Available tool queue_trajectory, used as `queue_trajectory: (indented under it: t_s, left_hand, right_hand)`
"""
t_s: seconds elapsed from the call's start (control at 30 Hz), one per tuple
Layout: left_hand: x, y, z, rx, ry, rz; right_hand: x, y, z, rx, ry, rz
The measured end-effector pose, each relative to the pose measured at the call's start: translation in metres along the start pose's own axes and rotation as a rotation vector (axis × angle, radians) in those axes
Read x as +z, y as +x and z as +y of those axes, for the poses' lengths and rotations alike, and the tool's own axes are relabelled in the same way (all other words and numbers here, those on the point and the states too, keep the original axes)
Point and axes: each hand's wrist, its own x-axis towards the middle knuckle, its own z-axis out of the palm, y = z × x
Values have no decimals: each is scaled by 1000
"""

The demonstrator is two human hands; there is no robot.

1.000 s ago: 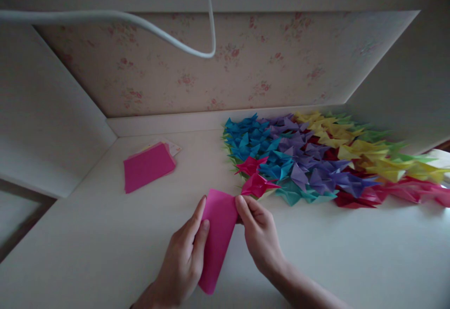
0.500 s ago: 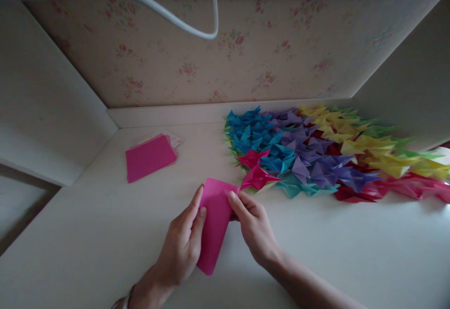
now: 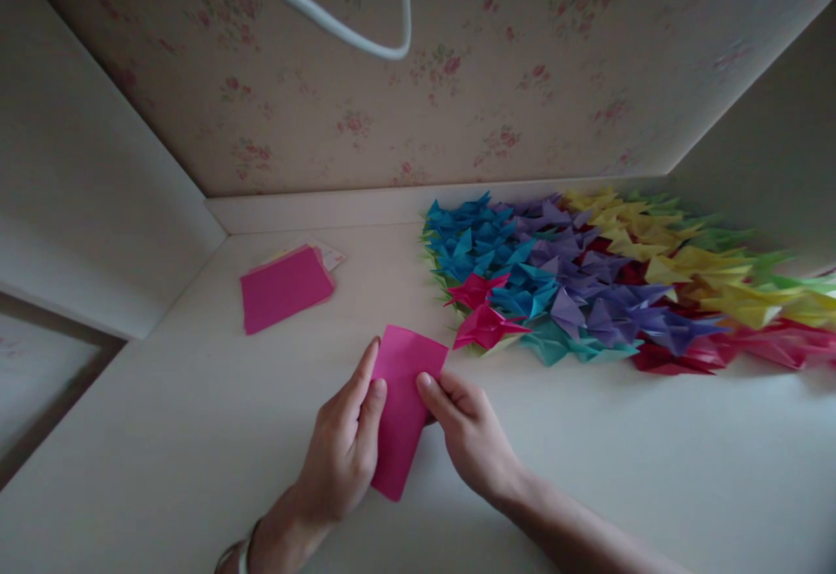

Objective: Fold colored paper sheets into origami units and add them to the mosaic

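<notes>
Between my two hands is a pink sheet of paper, folded into a long narrow rectangle and held slightly tilted above the desk. My left hand grips its left edge, thumb on the front face and fingers behind. On the right edge, my right hand pinches the paper with its thumb on top; the other fingers are partly hidden beneath. Just beyond the paper's upper right corner lies a pink origami crane, at the near edge of a large group of folded paper cranes.
A stack of pink paper sheets lies at the back left of the white desk. Rows of blue, purple, yellow, red and green paper cranes cover the back right. A white cable hangs before the floral wall.
My right thumb has slid from the paper's upper right corner down along its right edge. My left hand keeps its hold. The whole view has tilted downward a little.
</notes>
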Motion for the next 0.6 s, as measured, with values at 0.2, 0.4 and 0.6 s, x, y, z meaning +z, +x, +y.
queue_trajectory:
  t_s: [0.2,0.4,0.6]
  left_hand:
    - [-1,0,-3,-36,-12,20]
    - [-2,2,-1,-65,-39,30]
    - [-4,2,-1,-88,-43,55]
  right_hand:
    - [2,-1,-1,10,-24,-97]
    - [2,-5,-1,15,-116,-125]
    - [1,-6,0,37,-245,-147]
